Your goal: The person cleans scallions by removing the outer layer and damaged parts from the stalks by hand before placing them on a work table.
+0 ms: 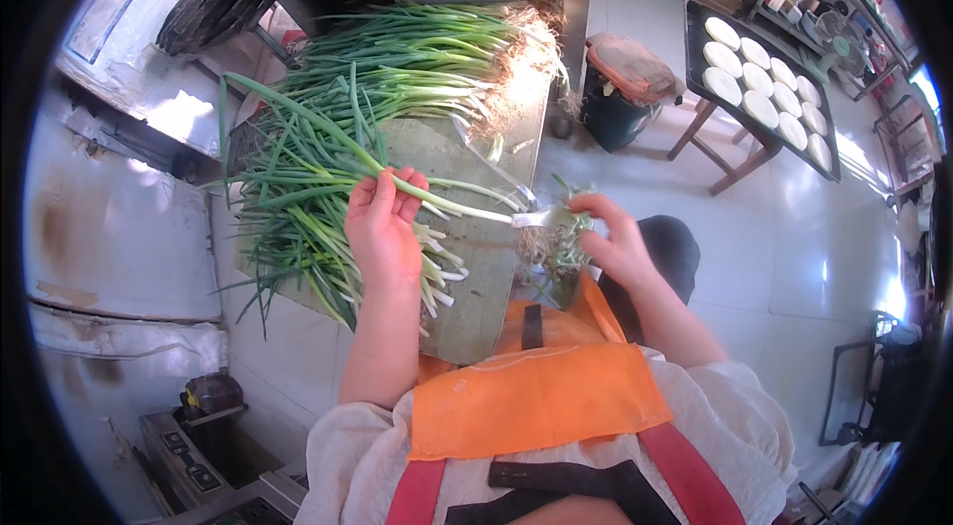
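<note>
My left hand (386, 220) grips the stalk of a green onion (461, 208), whose leaves reach up to the left and whose white end points right. My right hand (614, 238) is beside that white end, thumb and forefinger close together; a pale strip of peel seems to be at the fingertips, blurred. A pile of green onions with roots (424, 56) lies on the far part of the worn table (476, 302). A nearer pile of green onions with white ends (320, 227) lies left of and beneath my left wrist. Roots and leaf scraps (562, 246) lie below my right hand.
Beyond the table's right edge stands a dark bucket (614, 112) with an orange bag on top. A black tray (763, 89) of round pale dough pieces rests on a wooden stand (726, 145) at the upper right. Shelves with goods (789, 11) and a fan (841, 45) are behind it.
</note>
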{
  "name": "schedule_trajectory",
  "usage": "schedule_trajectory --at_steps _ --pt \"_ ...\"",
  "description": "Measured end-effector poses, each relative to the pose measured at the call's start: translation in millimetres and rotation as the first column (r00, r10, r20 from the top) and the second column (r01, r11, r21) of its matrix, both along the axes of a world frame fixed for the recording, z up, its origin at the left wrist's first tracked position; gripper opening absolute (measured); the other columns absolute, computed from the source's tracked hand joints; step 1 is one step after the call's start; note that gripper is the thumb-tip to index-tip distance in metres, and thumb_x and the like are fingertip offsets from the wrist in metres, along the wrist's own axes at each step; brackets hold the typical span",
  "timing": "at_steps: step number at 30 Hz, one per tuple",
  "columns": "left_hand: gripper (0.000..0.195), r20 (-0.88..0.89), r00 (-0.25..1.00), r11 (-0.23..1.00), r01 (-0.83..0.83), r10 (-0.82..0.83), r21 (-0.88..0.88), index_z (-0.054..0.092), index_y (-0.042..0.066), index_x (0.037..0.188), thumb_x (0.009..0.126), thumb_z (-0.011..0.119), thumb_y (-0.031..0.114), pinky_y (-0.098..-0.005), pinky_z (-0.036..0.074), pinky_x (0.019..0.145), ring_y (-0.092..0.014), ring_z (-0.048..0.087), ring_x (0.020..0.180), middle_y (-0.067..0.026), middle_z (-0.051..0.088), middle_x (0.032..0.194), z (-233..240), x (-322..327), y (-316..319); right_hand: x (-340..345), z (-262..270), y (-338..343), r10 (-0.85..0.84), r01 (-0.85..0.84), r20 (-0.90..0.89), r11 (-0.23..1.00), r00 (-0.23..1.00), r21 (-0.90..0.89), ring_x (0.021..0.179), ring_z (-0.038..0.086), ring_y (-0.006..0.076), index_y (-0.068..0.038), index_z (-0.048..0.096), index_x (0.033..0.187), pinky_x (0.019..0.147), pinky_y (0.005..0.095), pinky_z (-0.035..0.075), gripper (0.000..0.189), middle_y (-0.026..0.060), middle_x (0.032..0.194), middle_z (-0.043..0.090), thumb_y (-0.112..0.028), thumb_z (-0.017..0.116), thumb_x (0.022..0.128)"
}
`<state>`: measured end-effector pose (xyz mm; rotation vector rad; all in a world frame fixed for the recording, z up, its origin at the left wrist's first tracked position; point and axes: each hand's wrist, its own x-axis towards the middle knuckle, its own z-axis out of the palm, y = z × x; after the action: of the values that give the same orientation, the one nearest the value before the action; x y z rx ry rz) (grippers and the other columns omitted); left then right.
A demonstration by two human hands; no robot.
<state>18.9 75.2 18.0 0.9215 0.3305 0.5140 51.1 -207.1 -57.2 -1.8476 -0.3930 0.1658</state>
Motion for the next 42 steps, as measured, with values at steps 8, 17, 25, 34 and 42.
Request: schedule_trajectory --at_steps 8,17,25,34,42 --pt "0.008 -0.052 0.998 0.999 -0.043 0.042 -0.007 0.056 0.001 0.094 0.093 0.059 0.008 -0.0390 0.056 0.080 -0.025 0.065 0.081 -0.0137 0.064 0.092 11 -4 0 -10 37 82 0.264 -0.126 0.567 0.954 0.780 -0.271 0.071 0.059 0.0315 -0.002 0.054 0.075 0.060 0.0403 0.047 0.008 0.0134 0.073 0.057 -0.008 0.059 0.071" --pt "0.026 -0.170 0.975 0.983 -0.116 0.140 0.140 0.052 -0.006 0.110 0.092 0.060 0.011 -0.0374 0.052 0.087 -0.022 0.062 0.092 -0.0156 0.062 0.102 3 -12 100 23 18 57 0.514 -0.424 0.339 0.852 0.788 -0.306 0.082 0.064 0.0299 -0.004 0.068 0.071 0.073 0.0381 0.051 0.007 0.0119 0.090 0.068 -0.007 0.061 0.071" --pt "0.073 -0.045 0.938 0.626 -0.194 0.344 0.755 0.025 -0.001 0.146 0.084 0.063 0.003 -0.0381 0.016 0.115 -0.024 0.023 0.143 -0.0145 0.026 0.154 -6 3 59 209 4 163 0.137 0.249 0.403 0.597 0.905 -0.763 0.074 0.063 0.0372 -0.003 0.064 0.080 0.068 0.0440 0.052 0.018 0.0164 0.078 0.066 -0.021 0.063 0.076" --pt "0.048 -0.231 0.939 0.965 0.261 -0.256 -0.007 0.042 -0.009 0.130 0.096 0.055 0.022 -0.0377 0.045 0.098 -0.030 0.055 0.118 -0.0208 0.050 0.131 -22 25 17 72 42 125 -0.042 0.130 0.519 0.982 0.854 -0.134 0.060 0.060 0.0326 -0.002 0.061 0.071 0.055 0.0411 0.049 0.010 0.0175 0.069 0.060 -0.010 0.062 0.067" --pt "0.025 -0.136 0.969 0.970 0.183 -0.206 -0.161 0.059 -0.003 0.101 0.098 0.051 0.020 -0.0345 0.054 0.078 -0.026 0.066 0.087 -0.0147 0.066 0.095 -40 36 13 -11 49 69 0.161 -0.287 0.620 0.952 0.768 0.109 0.060 0.052 0.0285 -0.004 0.051 0.064 0.052 0.0372 0.041 0.008 0.0075 0.065 0.052 0.003 0.056 0.061"
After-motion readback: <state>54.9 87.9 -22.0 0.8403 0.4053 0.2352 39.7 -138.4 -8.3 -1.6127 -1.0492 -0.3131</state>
